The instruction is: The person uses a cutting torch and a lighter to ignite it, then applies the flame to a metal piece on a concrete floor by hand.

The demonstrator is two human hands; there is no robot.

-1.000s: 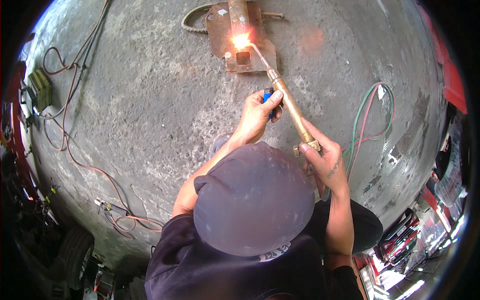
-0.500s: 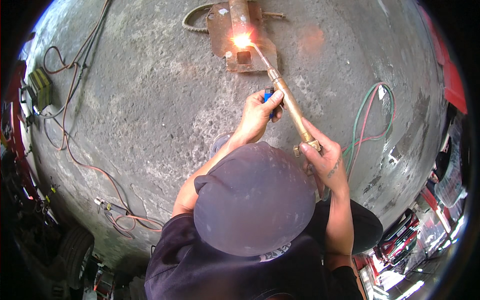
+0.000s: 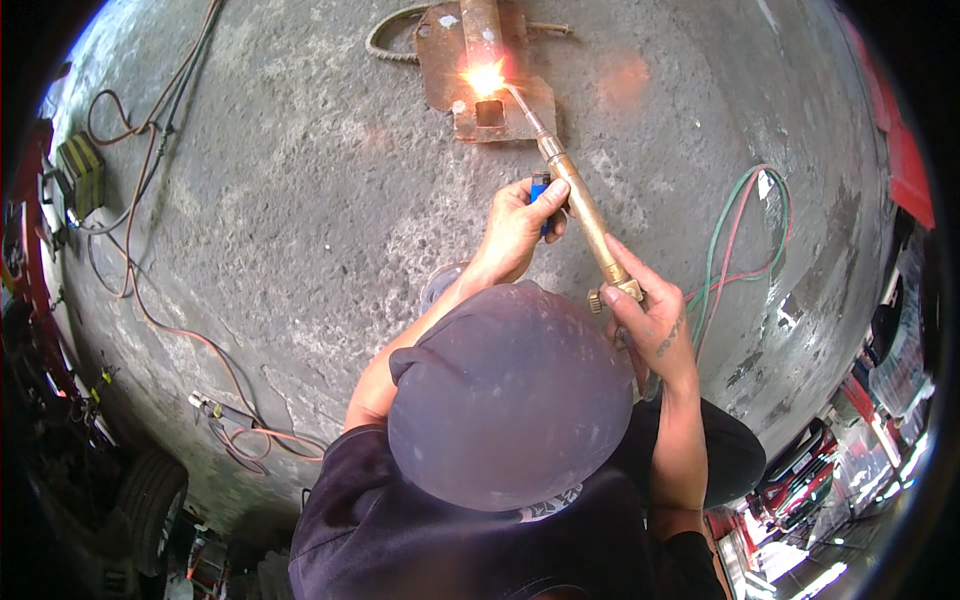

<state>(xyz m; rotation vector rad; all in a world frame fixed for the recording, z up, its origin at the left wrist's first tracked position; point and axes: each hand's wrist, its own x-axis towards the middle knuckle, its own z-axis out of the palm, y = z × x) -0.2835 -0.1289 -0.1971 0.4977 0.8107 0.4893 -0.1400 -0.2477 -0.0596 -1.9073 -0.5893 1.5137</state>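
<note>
A brass gas torch [image 3: 588, 220] slants up and left from my hands, its thin tip at a bright glow [image 3: 486, 77]. That glare lies where a rusty pipe [image 3: 481, 25] meets a rusty metal plate [image 3: 440, 72] with a square hole, and it hides the spot being heated. My right hand [image 3: 655, 325] is closed round the torch's rear end, thumb and fingers by the valve knob [image 3: 595, 301]. Closed on a blue lighter [image 3: 540, 188], my left hand [image 3: 518, 225] also steadies the torch barrel with its thumb.
Green and red hoses [image 3: 720, 235] loop on the concrete floor [image 3: 330, 180] at the right. A rope-like loop [image 3: 372, 42] lies beside the plate. Long cables [image 3: 150, 150] and a yellow-and-black box [image 3: 80, 175] are at the left. A tyre [image 3: 155, 505] stands at lower left.
The torch tip and my left hand have shifted very slightly right. The glow's sparks have changed shape. Both hands keep their hold.
</note>
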